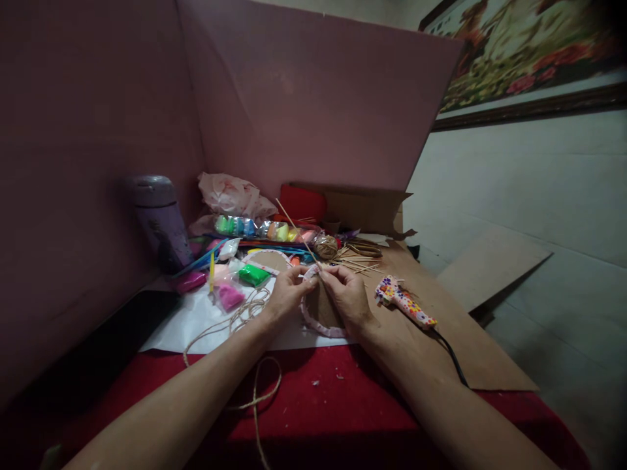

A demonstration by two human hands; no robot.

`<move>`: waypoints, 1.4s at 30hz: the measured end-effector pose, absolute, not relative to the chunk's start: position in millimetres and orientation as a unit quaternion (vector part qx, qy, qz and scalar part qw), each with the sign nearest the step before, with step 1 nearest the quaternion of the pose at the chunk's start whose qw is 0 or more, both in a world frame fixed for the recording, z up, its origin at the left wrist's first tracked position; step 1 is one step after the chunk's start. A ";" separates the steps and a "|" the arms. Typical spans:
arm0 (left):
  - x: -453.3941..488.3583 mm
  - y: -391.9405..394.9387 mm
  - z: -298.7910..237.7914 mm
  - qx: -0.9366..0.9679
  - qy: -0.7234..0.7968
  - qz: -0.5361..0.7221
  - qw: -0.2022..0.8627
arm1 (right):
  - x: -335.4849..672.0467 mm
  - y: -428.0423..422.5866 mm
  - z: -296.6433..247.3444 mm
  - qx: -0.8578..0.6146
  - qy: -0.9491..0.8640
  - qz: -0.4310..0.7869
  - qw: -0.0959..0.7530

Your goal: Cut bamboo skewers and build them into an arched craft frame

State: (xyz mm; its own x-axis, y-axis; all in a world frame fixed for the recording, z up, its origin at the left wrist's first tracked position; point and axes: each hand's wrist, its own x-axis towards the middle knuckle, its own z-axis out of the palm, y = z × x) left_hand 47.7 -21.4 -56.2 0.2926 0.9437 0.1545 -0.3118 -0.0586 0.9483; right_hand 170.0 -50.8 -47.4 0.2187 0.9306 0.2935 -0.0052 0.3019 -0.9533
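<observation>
Both my hands meet at a rounded cardboard piece [332, 307] whose edge is wrapped in pale pinkish material. My left hand [284, 294] pinches its upper left rim. At the top of the same piece, my right hand [351, 297] has its fingers closed around the lower end of a thin wooden stick [294, 225], which slants up to the left. The exact contact at the fingertips is partly hidden. Behind my left hand lies a similar cardboard piece [269, 261] with a pale rim. Jute twine [240, 316] loops beside my left forearm and down over the red cloth.
A flowered hot glue gun [404, 303] with a black cord lies right on a cardboard sheet [484, 356]. Coloured clay packets [253, 275], a twine ball [326, 246] and several wooden sticks [360, 262] crowd the back. A purple bottle [161, 225] stands left on the red cloth-covered table [323, 391].
</observation>
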 end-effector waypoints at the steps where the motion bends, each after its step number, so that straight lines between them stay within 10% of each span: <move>1: 47.8 -21.4 -56.0 0.518 0.305 0.511 0.614 | 170.0 -50.7 -47.5 -0.460 -0.504 0.370 0.630; 42: 47.9 -22.3 -55.1 0.531 0.297 0.515 0.604 | 170.7 -49.2 -50.3 -0.447 -0.497 0.378 0.640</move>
State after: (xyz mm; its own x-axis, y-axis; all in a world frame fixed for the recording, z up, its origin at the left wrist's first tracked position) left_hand 47.9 -22.3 -55.1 0.2923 0.9376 0.1883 -0.3075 -0.0944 0.9469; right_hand 170.7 -49.2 -50.3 0.2199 0.9289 0.2979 -0.0393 0.3136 -0.9487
